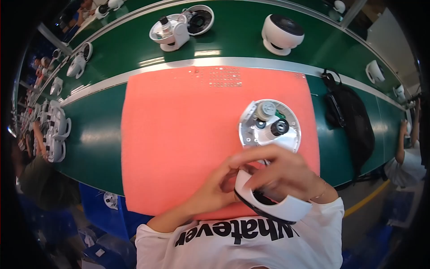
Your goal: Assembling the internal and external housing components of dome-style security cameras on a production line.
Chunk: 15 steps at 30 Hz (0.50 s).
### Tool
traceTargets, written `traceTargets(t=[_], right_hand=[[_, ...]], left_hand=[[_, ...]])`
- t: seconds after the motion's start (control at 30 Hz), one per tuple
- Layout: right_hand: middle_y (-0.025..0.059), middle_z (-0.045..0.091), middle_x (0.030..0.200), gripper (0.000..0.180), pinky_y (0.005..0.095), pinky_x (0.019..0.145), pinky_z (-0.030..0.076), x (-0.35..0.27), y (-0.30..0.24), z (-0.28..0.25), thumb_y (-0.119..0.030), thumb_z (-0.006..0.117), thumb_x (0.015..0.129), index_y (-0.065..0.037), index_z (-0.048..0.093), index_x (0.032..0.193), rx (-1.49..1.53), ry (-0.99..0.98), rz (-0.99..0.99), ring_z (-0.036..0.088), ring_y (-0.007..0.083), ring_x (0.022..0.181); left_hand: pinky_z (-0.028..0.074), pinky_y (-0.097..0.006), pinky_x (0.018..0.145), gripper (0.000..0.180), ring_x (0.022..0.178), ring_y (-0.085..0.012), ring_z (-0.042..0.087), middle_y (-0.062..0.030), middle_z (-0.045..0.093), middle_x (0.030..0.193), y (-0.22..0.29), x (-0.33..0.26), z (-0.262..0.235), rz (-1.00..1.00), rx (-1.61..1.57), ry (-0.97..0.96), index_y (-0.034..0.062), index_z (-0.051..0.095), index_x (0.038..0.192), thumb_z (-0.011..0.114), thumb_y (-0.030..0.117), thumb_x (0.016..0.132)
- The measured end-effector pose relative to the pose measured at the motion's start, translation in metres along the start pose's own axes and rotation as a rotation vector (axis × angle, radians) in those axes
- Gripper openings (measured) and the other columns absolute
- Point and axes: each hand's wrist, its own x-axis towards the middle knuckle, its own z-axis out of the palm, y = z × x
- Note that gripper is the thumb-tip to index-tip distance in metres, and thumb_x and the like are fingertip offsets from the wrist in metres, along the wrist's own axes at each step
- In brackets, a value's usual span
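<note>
Close to my body, a white curved plastic housing (pixel 286 208) with a dark lower rim is held tilted between my hands. My left hand (pixel 217 186) grips its left end, fingers curled behind it. My right hand (pixel 286 172) closes over the housing from above, its fingers partly smeared by motion. Just beyond my right hand, a round white shell (pixel 295 134) lies open side up on the pink mat (pixel 179 134). Inside it sit a grey round motor-like part (pixel 267 110), a black knob-like part (pixel 280 127) and a bit of green circuit board.
Small metal parts (pixel 224 77) lie in rows along the mat's far edge. A black bag (pixel 351 116) rests to the right. White device units (pixel 283 33) stand on the green conveyor (pixel 233 42) beyond. More white housings (pixel 56 130) are stacked left, near another person (pixel 49 179). A blue bin (pixel 101 201) sits below left.
</note>
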Motion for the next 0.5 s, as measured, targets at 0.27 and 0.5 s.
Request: traceTargets(t=[0.27,0.5], right_hand=[[0.016,0.064,0.097,0.07,0.0314,0.068,0.051,-0.057,-0.046,0.0,-0.039,0.082,0.059,0.004,0.056,0.108,-0.179,0.169,0.226,0.065,0.0252,0.08],[0.0135,0.064,0.09,0.051,0.0276,0.057,0.049,-0.06,-0.053,0.023,-0.025,0.08,0.063,0.002,0.057,0.099,-0.362,0.302,0.287,0.063,0.022,0.069]], left_hand=[[0.049,-0.034,0.085,0.04,0.101,-0.0235,0.057,-0.0132,0.056,0.111,0.001,-0.021,0.001,0.08,0.248,0.038,0.0038,0.044,0.109,0.066,0.002,0.076],[0.05,-0.034,0.081,0.049,0.098,-0.0235,0.059,-0.0135,0.057,0.11,0.021,-0.026,0.001,0.143,0.486,0.068,0.0022,0.049,0.111,0.072,0.002,0.068]])
